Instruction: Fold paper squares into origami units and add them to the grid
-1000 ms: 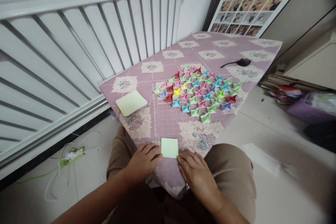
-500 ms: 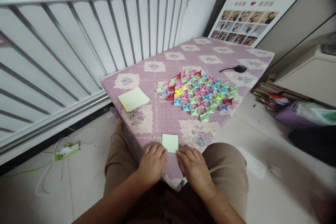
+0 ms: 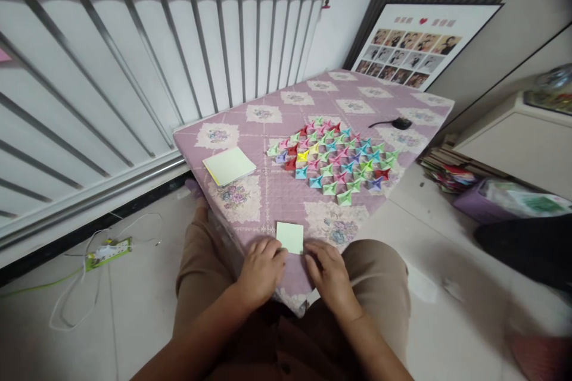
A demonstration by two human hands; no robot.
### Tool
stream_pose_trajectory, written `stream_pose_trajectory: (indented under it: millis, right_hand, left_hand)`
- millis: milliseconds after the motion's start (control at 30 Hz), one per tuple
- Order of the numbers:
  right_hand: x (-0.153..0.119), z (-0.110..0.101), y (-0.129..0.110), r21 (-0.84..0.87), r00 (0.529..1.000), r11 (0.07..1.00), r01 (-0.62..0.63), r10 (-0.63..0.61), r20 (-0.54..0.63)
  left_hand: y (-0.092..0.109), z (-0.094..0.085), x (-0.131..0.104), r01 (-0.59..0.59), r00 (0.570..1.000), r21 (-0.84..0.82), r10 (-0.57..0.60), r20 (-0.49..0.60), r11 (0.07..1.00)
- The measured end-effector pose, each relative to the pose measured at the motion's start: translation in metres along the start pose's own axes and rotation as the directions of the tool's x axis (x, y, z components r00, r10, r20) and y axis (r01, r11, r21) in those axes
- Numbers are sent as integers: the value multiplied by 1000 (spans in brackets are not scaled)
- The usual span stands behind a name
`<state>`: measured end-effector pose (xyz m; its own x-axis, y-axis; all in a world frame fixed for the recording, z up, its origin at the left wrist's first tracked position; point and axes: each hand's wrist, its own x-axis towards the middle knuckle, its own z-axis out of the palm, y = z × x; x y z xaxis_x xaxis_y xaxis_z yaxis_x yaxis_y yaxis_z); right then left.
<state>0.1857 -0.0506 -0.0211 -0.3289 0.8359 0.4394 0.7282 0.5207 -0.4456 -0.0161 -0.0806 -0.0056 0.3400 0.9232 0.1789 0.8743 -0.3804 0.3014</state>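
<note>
A pale green paper square (image 3: pixel 290 238) lies flat near the close corner of the table (image 3: pixel 286 193). My left hand (image 3: pixel 263 268) rests at its left edge, fingers curved and fingertips by the lower left corner. On the other side, my right hand (image 3: pixel 328 274) lies on the cloth with its fingers loosely bent and a little apart, beside the lower right corner. Farther up, several folded paper stars (image 3: pixel 330 159) in many colours stand in diagonal rows. A stack of pale paper (image 3: pixel 229 166) sits at the table's left edge.
A black object with a cord (image 3: pixel 401 123) lies on the table's right part. Behind stands a photo board (image 3: pixel 411 47); a white radiator (image 3: pixel 223 47) borders the left. A power strip (image 3: pixel 108 253) is on the floor, and magazines (image 3: pixel 447 172) are piled at right.
The view has shifted slightly. My right hand's fingers have lifted and bent a little, away from the square's right edge. The square stays between my hands.
</note>
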Motion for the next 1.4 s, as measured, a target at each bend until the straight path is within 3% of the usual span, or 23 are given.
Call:
stream_pose_trajectory:
  millis: [167,400,567,700,900,1000,1100,1200,1267,1400]
  right_hand:
    - [13,8,-1,-88,982,978,-191,191,-16]
    - [22,19,-16,40,930,931,-362,364,-54]
    - [24,16,-12,-25,912,912,-410,409,-32]
    - [23,18,-17,66,901,899,-433,434,0]
    - [14,13,-24,91,970,968,-235,239,-37]
    - [15,6,-25,15,982,992,-126,126,-142]
    - [19,-1,-26,-79,968,994,-70,49,-247]
    - [22,-1,-31,-168,973,984,-52,12,-229]
    - [20,2,-36,-196,983,980,-36,-1,-185]
    - [14,7,-40,-207,994,978,-15,-9,-113]
  left_hand:
    - [-3,14,-5,-1,999,-19,0,-50,1000]
    - [-8,16,-11,-30,995,-92,21,-94,995]
    - [-9,18,-13,-24,992,-124,9,-125,992]
    - [-9,18,-13,-28,992,-127,11,-129,991]
    - [-10,13,-14,-52,987,-205,20,-159,977]
    - [-15,10,-17,-58,970,-298,-17,-243,953]
    - [-18,4,-19,3,916,-339,-139,-377,941]
    - [-17,-4,-15,33,865,-290,-173,-471,957]
    - [-15,-8,-9,18,875,-220,-121,-468,975]
    - [-10,-11,3,-50,938,-112,8,-345,992]
